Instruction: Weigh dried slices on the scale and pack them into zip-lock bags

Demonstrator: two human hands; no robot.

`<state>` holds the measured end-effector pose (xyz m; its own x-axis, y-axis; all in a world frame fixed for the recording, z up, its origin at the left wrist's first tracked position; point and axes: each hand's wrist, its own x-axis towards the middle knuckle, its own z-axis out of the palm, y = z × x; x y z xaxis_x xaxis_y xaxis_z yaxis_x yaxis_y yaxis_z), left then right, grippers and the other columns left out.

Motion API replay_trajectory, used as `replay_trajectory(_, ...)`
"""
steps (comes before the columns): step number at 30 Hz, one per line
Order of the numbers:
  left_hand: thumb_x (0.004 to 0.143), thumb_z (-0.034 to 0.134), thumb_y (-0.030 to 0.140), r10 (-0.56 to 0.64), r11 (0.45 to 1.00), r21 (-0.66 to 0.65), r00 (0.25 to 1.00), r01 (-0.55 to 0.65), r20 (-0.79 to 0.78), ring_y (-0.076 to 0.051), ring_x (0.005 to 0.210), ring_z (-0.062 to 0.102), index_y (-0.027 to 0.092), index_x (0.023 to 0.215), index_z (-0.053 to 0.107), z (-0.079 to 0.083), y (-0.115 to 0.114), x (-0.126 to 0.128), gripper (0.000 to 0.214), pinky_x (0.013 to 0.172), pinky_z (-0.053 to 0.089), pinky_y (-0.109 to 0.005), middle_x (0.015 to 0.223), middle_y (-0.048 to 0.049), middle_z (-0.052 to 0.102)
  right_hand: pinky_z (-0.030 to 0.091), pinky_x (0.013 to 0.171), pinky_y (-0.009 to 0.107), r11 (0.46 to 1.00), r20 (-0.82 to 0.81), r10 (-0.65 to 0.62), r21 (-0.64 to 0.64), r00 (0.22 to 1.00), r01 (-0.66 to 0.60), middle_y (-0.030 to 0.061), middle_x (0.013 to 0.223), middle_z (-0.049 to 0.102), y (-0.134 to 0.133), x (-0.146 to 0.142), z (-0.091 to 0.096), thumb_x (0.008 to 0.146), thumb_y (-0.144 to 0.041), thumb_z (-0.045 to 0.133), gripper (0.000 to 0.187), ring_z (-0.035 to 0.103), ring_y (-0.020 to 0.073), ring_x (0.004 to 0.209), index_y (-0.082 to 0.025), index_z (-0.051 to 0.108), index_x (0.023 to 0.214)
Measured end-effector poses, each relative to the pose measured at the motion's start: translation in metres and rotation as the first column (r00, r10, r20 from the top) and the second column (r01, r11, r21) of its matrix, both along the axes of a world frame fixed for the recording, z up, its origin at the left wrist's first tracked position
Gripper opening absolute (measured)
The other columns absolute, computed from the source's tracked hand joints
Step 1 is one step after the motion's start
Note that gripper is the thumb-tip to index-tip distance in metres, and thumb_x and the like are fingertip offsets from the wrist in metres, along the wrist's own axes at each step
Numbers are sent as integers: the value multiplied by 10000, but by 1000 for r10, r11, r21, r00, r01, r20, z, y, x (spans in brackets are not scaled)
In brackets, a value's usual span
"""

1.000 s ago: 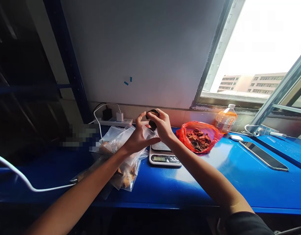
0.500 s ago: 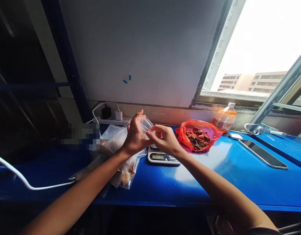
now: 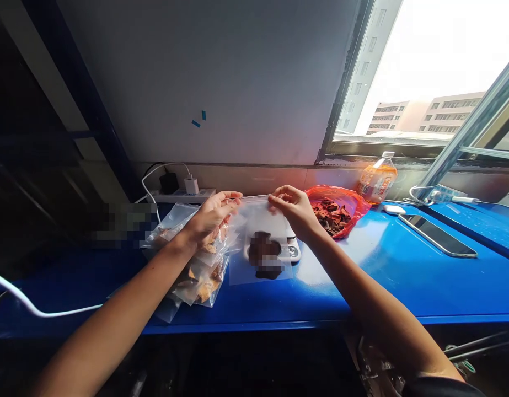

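Observation:
A clear zip-lock bag hangs upright between my hands, with dark dried slices in its lower part, partly blurred. My left hand pinches the bag's top left corner, and my right hand pinches the top right corner. Behind the bag stands a white digital scale, mostly hidden; its right end with a button shows. Left of it, beneath my left wrist, lies a pile of clear bags holding brownish-orange dried pieces. To the right, a red plastic bag stands open, with dark reddish dried slices inside.
On the blue table, a phone and a small white case lie at right. An orange drink bottle stands by the wall. A power strip with chargers sits at the back left. A white cable crosses the left side.
My hands have moved apart, stretching the zip-lock bag's top edge between them. The bag now hangs in front of the scale with its dark slices showing. The view has shifted slightly.

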<state>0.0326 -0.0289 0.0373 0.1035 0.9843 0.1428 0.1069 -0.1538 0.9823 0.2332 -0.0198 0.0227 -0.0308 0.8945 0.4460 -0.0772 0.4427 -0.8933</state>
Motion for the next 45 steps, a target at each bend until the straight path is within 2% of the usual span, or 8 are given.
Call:
replay_trajectory(9,631,775,345,-18,1000,-3,1000,18,20,-75,575,488,127,723,657,-8,9,0,264,515,372,-206,725,-25,626,465,546,256,997,-45,-81,11,996,82,-30,575,595,1,8,0,679,-294,710,182,589,121,546,-175,603,765)
replay_trajectory(14,717,685,390,51,990,135,999,-50,-2,-76,532,482,177,772,542,-16,9,5,262,493,412,-194,639,43,552,476,549,266,993,10,-113,30,994,112,-28,636,595,5,6,-7,698,-296,677,168,616,132,566,-180,598,791)
replay_trajectory(21,721,659,386,35,987,154,999,-39,30,-62,446,430,193,817,541,-14,4,9,246,439,362,-186,612,63,522,430,554,260,990,80,-125,76,989,119,-34,668,570,9,7,-10,712,-286,623,171,581,134,620,-196,589,854)
replay_trajectory(27,702,652,327,74,972,224,997,-72,-3,-93,559,495,168,749,582,-15,10,5,181,554,412,-218,640,29,561,449,733,342,927,277,-329,277,903,253,32,832,629,9,10,-11,758,-239,559,141,578,185,783,-200,602,887)
replay_trajectory(31,766,610,324,124,914,404,976,-42,-178,-136,671,565,179,755,604,-16,4,5,146,645,443,-250,703,3,613,401,874,433,786,471,-549,573,690,234,104,1037,639,-6,3,-8,769,-225,576,237,522,278,1018,-206,592,1005)
replay_trajectory(35,825,584,352,201,809,581,888,88,-413,-181,805,630,201,819,649,-19,-8,11,164,755,476,-287,846,-24,696,355,899,434,787,643,-519,616,563,21,95,1103,649,-25,-11,-4,781,-142,511,348,504,277,1056,-214,539,1120)
replay_trajectory(38,843,582,331,219,753,641,862,149,-456,-183,800,647,206,863,668,-22,-12,15,153,793,485,-290,870,-28,716,353,869,409,813,682,-479,582,553,-14,76,1020,673,-29,-17,-6,766,-78,449,367,534,251,973,-215,514,1100)
replay_trajectory(45,870,555,293,254,704,681,822,204,-509,-170,753,635,199,855,660,-25,-10,14,141,766,484,-288,833,-26,698,342,834,376,837,652,-442,547,616,21,53,901,672,-25,-18,-9,760,-86,430,381,567,234,909,-204,472,1120)
